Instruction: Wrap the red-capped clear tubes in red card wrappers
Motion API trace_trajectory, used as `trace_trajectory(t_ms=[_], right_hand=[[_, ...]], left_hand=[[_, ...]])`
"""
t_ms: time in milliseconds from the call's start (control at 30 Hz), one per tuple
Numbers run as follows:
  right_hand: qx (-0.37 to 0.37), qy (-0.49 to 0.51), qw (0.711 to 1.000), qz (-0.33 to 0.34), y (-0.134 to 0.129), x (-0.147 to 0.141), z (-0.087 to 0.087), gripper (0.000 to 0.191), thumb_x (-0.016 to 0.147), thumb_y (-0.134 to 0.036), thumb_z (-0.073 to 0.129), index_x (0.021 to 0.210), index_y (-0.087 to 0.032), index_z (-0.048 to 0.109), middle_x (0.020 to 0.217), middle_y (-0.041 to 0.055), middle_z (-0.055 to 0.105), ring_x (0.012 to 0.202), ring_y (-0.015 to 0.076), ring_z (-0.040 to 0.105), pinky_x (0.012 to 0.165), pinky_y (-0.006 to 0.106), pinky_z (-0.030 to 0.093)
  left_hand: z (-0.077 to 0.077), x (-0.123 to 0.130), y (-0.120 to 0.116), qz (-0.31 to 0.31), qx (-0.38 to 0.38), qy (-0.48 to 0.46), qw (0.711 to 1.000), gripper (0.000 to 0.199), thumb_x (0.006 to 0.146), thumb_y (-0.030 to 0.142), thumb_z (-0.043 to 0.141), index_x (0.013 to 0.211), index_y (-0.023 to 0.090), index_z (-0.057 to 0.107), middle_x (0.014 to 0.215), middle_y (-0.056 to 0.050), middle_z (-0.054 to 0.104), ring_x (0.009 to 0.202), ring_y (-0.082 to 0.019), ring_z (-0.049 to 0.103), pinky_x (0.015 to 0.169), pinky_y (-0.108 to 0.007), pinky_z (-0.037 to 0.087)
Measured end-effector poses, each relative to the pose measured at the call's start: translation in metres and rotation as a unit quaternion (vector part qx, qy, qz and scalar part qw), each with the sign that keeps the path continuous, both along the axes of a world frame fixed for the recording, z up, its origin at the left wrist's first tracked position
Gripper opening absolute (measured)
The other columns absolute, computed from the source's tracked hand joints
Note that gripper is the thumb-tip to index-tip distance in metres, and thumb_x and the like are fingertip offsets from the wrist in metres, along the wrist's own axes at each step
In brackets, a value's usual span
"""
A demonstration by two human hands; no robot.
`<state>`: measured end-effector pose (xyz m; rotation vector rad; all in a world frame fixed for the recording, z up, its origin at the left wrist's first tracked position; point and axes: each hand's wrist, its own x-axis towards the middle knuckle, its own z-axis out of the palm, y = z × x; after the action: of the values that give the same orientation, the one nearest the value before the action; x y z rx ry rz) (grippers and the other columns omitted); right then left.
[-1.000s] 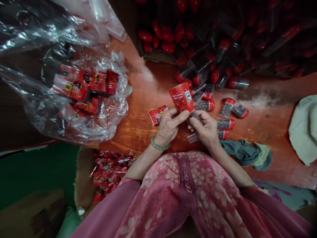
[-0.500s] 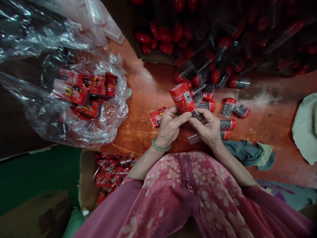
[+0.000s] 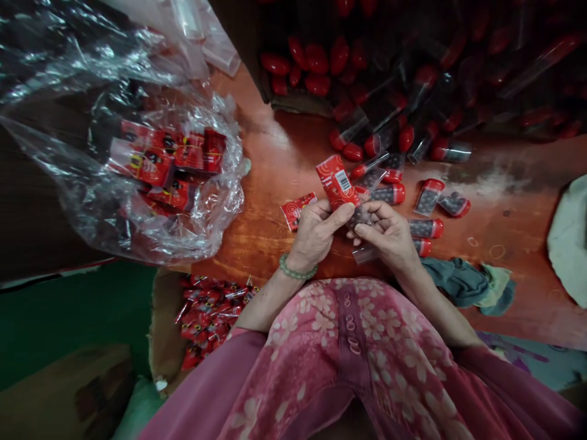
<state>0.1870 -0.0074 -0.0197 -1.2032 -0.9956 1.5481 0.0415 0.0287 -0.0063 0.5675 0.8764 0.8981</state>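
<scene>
My left hand (image 3: 316,232), with a green bead bracelet at the wrist, pinches a red printed packaging sleeve (image 3: 337,180) with a barcode, thumb on top. At the sleeve's lower end, a clear tube of dark beads (image 3: 361,216) is in the fingers of my right hand (image 3: 385,235). The tube's upper part is hidden by the sleeve and fingers. Left of my left hand lies another red sleeve (image 3: 298,209). Beyond and right of my right hand lie several red-capped tubes of dark beads (image 3: 426,228). An empty-looking clear piece (image 3: 364,253) rests below it.
A clear plastic bag (image 3: 206,226) with bundled red sleeves (image 3: 156,159) sits at the left. A dark heap of red-capped tubes (image 3: 394,110) fills the back right. Near the front are a carton (image 3: 167,330) of red packages and a crumpled cloth (image 3: 458,281); a pale cloth (image 3: 571,238) lies far right.
The red sleeve has gone from flared to flatter and straighter. My right hand's fingers have shifted on the bead tube, which shows more now. The whole view has moved slightly.
</scene>
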Motion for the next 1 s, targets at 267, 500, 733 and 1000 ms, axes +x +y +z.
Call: trace_trajectory(t_ms=[267,500,733,1000], right_hand=[[0.120,-0.198,0.964,-0.130,-0.004,-0.007,-0.001,0.026,0.085,-0.038,0.077,0.105,-0.024,0.068,0.096,0.0007,0.075,0.082,0.0154,0.072,0.080,0.032,0.062],[0.042,-0.074,0.995,-0.054,0.005,-0.007,0.003,0.032,0.082,-0.045,0.078,0.102,-0.023,0.065,0.080,-0.0033,0.071,0.061,0.0111,0.065,0.060,0.026,0.060],[0.165,-0.239,0.952,-0.094,0.000,-0.012,0.001,0.024,0.083,-0.031,0.078,0.105,-0.024,0.070,0.100,0.0029,0.078,0.088,0.0185,0.074,0.086,0.035,0.062],[0.005,0.002,1.000,-0.016,0.005,-0.010,0.001,0.038,0.082,-0.051,0.078,0.105,-0.023,0.066,0.078,-0.0024,0.073,0.065,0.0136,0.072,0.055,0.024,0.060]], left_hand=[[-0.007,0.007,-0.002,0.063,-0.007,0.036,0.997,0.034,0.066,0.048,0.090,0.081,0.019,0.079,0.080,0.000,0.076,0.074,-0.011,0.066,0.079,-0.024,0.054],[-0.002,0.007,-0.001,0.073,0.019,-0.002,0.997,0.041,0.068,0.058,0.087,0.084,0.021,0.077,0.089,-0.004,0.077,0.088,-0.019,0.073,0.085,-0.031,0.057],[0.000,0.004,0.000,0.081,0.048,0.037,0.995,0.034,0.068,0.050,0.089,0.083,0.021,0.081,0.088,-0.003,0.079,0.088,-0.021,0.074,0.092,-0.035,0.057],[0.001,-0.001,0.001,0.056,0.026,0.033,0.998,0.045,0.066,0.060,0.087,0.087,0.020,0.080,0.093,-0.006,0.079,0.074,-0.019,0.071,0.060,-0.028,0.054]])
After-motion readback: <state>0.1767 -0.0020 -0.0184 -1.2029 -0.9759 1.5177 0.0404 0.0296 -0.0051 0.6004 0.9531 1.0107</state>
